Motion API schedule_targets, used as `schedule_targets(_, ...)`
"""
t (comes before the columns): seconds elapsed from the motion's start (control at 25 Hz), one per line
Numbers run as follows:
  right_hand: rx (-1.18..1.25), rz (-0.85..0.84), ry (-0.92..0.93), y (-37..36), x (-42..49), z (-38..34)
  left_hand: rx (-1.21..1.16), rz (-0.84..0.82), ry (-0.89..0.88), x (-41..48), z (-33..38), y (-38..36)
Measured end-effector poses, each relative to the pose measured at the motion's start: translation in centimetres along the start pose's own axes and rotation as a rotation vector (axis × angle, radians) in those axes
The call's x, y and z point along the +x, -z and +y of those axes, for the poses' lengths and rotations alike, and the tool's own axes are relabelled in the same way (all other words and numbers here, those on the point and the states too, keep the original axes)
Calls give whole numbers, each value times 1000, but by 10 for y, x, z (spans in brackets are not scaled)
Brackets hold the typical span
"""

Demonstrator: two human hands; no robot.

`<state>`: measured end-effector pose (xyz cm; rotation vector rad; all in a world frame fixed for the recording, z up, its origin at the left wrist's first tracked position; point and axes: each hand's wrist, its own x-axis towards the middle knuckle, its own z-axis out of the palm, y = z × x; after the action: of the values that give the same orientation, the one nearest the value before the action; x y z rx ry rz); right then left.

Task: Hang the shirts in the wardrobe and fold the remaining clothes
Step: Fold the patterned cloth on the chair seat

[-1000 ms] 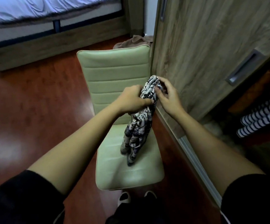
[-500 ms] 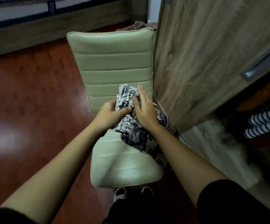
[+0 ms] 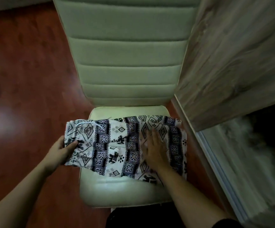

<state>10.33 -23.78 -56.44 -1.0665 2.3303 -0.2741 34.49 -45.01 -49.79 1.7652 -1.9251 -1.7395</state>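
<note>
Head view: a patterned black-and-white garment (image 3: 125,145), apparently drawstring shorts, is spread across the seat of a pale green chair (image 3: 127,191) beside a wooden wardrobe door (image 3: 232,63). Its left end, overhanging the seat, is pinched between thumb and fingers of the left hand (image 3: 60,152), while the right hand (image 3: 155,150) is laid flat on it, fingers together, seemingly to pin and smooth the cloth for folding. The wardrobe interior is blurred and dark; the chair's top is cut off.
</note>
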Motion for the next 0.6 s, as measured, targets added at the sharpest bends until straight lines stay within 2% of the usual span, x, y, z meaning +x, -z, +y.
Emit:
schedule_targets(0.08, -66, 203, -84, -1, 18, 24, 6, 66, 29, 14, -18, 2)
schedule_targets(0.16, -188, 315, -96, 6, 42, 44, 73, 150, 23, 25, -27, -1)
schedule_targets(0.32, -325, 339, 23, 33, 67, 61, 249, 263, -32, 31, -29, -8)
schedule_targets(0.4, -336, 387, 138, 55, 69, 63, 272, 257, -5, 32, -25, -9)
schedule_targets(0.52, -263, 314, 185, 80, 87, 62, 307, 231, 9, 36, -24, -7)
schedule_targets(0.6, -369, 356, 203, 79, 106, 65, 339, 232, -6, 45, -27, -6)
